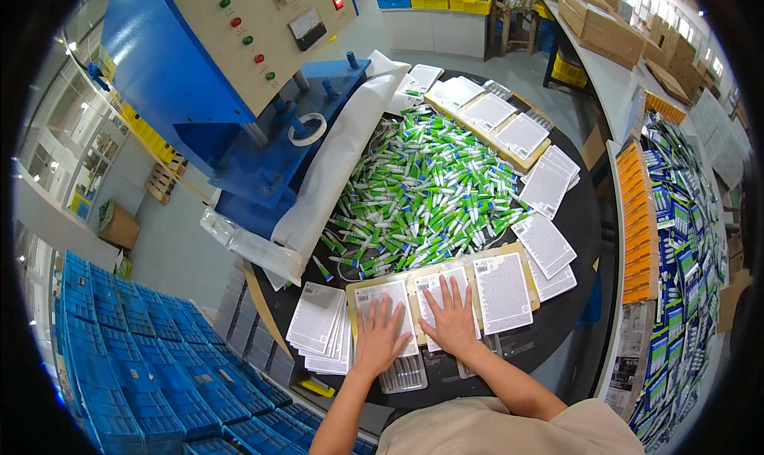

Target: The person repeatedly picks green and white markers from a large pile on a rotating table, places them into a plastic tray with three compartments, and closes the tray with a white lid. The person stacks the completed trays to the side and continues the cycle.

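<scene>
My left hand (380,339) lies flat with fingers spread on a white printed card (374,293). Beside it, my right hand (450,321) presses open-fingered on the middle card (434,282). A third card (503,296) lies to the right, untouched. All three rest in a row on a pale yellow tray (534,281) at the near side of a round black table. Clear plastic blister packs (404,375) stick out below the tray, under my wrists. Just beyond the tray is a large heap of small green-and-white tubes (430,192) with blue or white ends.
A stack of cards (317,320) sits left of my hands; more cards (545,244) lie rightward. Another loaded tray (521,159) is at the far side. A blue press machine (183,57) stands left, blue crates (127,359) lower left, a bin of packaged tubes (676,288) right.
</scene>
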Demonstrator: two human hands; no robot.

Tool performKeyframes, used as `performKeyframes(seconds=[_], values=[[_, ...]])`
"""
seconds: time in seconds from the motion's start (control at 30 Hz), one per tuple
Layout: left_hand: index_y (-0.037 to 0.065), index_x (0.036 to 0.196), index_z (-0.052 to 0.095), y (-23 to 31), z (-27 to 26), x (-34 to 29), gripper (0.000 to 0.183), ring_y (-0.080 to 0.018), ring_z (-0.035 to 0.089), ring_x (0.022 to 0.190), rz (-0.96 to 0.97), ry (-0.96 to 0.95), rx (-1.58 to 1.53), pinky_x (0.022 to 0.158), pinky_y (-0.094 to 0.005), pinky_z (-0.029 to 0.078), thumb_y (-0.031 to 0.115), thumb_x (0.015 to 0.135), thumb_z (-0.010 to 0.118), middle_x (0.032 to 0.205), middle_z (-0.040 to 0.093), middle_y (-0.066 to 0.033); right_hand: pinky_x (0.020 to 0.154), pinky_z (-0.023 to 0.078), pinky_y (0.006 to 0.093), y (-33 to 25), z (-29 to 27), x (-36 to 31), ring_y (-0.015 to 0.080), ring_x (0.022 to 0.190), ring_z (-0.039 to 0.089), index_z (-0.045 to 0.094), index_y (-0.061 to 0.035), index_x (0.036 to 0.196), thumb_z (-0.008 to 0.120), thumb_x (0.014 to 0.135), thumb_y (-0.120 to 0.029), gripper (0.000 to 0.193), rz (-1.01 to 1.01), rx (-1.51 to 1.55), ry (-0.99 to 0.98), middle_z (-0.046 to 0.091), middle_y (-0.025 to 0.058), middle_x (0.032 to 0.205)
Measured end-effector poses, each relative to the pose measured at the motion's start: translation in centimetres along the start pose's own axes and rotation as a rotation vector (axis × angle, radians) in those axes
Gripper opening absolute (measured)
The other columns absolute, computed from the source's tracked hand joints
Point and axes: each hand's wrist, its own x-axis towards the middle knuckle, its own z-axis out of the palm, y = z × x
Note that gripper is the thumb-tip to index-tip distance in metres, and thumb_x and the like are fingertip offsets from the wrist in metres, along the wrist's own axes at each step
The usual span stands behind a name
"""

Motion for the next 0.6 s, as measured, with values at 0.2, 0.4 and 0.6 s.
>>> performKeyframes(seconds=[0.2, 0.4, 0.6], values=[[0.011, 0.157, 0.038, 0.5, 1.6, 1.5, 0.078, -0.0497, 0.016, 0.152, -0.116, -0.035, -0.001, 0.121, -0.0663, 0.011, 0.051, 0.094, 0.062, 0.166, 0.020, -0.0237, 0.118, 0.014, 0.0707, -0.3, -0.7, 1.2, 0.0455, 0.152, 0.021, 0.052, -0.0164, 0.149, 0.067, 0.088, -0.050, 0.071, 0.033, 0.001, -0.075, 0.028, 0.0260, 0.162], [0.008, 0.155, 0.040, 0.9, 1.8, 0.9, 0.080, -0.0512, 0.014, 0.152, -0.133, -0.061, 0.011, 0.122, -0.0656, 0.009, 0.054, 0.093, 0.062, 0.165, 0.021, -0.0264, 0.116, 0.014, 0.0727, -0.3, -0.1, 0.9, 0.0483, 0.150, 0.023, 0.054, -0.0140, 0.147, 0.067, 0.088, -0.046, 0.068, 0.002, -0.015, -0.011, 0.031, 0.0287, 0.159], [0.007, 0.156, 0.038, 0.3, 2.5, 2.0, 0.082, -0.0510, 0.010, 0.153, -0.159, -0.083, 0.002, 0.122, -0.0644, 0.005, 0.053, 0.093, 0.063, 0.167, 0.016, -0.0270, 0.116, 0.012, 0.0744, -1.4, 0.5, 2.1, 0.0470, 0.151, 0.022, 0.054, -0.0116, 0.146, 0.062, 0.093, -0.046, 0.064, 0.120, -0.031, -0.042, 0.033, 0.0292, 0.156]])
